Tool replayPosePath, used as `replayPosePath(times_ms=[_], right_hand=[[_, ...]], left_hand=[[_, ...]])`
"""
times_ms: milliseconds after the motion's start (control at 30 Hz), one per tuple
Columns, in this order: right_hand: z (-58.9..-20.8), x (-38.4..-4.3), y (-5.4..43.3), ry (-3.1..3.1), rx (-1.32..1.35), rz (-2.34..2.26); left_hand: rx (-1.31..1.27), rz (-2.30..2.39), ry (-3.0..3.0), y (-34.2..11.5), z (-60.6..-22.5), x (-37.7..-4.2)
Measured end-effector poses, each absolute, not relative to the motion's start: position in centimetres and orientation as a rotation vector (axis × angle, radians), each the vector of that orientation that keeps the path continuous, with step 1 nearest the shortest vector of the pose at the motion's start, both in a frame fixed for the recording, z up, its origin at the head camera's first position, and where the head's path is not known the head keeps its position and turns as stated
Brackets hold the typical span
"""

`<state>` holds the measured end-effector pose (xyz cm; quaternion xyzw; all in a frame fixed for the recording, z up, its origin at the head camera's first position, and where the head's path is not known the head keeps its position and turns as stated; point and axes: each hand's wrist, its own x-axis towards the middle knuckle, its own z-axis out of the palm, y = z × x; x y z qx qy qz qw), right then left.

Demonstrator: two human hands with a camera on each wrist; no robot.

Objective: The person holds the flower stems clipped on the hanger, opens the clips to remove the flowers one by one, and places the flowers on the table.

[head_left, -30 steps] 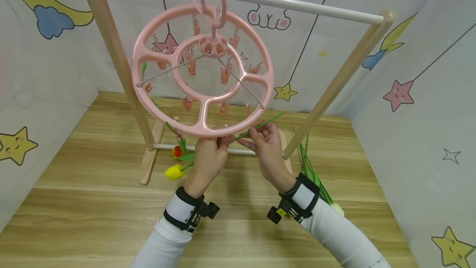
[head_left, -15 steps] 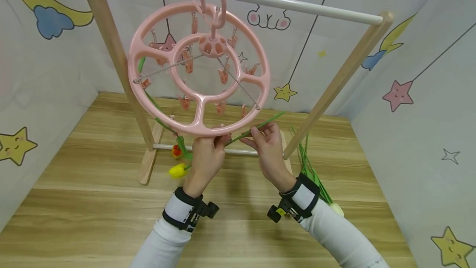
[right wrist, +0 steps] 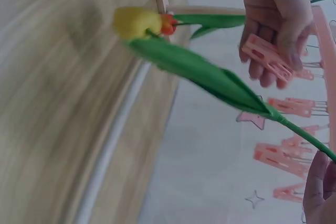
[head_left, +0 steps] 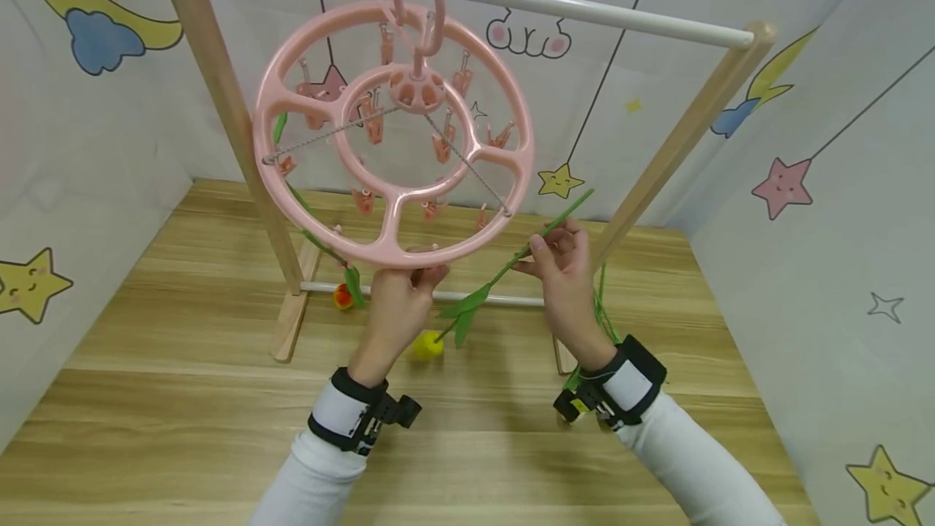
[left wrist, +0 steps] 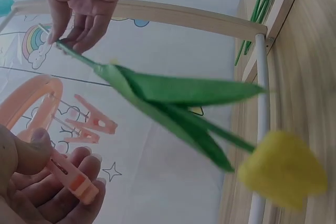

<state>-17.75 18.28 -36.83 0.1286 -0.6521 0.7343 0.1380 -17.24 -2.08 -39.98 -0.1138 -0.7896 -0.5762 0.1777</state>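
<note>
A round pink clip hanger (head_left: 394,253) hangs from the rod with several pink clothespins around it. At its front underside, my left hand (head_left: 398,303) pinches one clothespin (left wrist: 73,177) between thumb and fingers; in both wrist views that clothespin has nothing in it. To the right, my right hand (head_left: 568,286) pinches the green stem of a yellow tulip (left wrist: 283,170) near the stem's end. The tulip slants with its bloom low, apart from the clothespin. A red-orange tulip (head_left: 343,296) hangs bloom-down at the hanger's left side; where its stem is held is hard to see.
A white top rod (head_left: 584,13) spans two wooden posts (head_left: 226,104), with a white lower rod (head_left: 504,299) near the wood-grain tabletop (head_left: 183,428). More green stems (head_left: 603,311) lie at the right, partly behind my right wrist. Patterned walls enclose the back and sides.
My right hand has moved right and slightly up, drawing the yellow tulip rightward out from behind my left hand. The left hand stays at the hanger's front, shifted slightly left. The hanger swayed slightly.
</note>
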Motion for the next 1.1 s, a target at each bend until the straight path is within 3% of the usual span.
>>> replayPosePath(times_ms=[500, 1100], right_hand=[[-32.6, -17.8, 23.1, -1.827, 0.710, 1.686], [-29.9, -18.2, 28.5, -1.615, 0.499, 1.541]], left_hand=[[-0.478, -1.809, -2.190, -3.2, -40.3, -17.1], [-0.459, -1.833, -2.233, -3.6, -40.6, -17.1]])
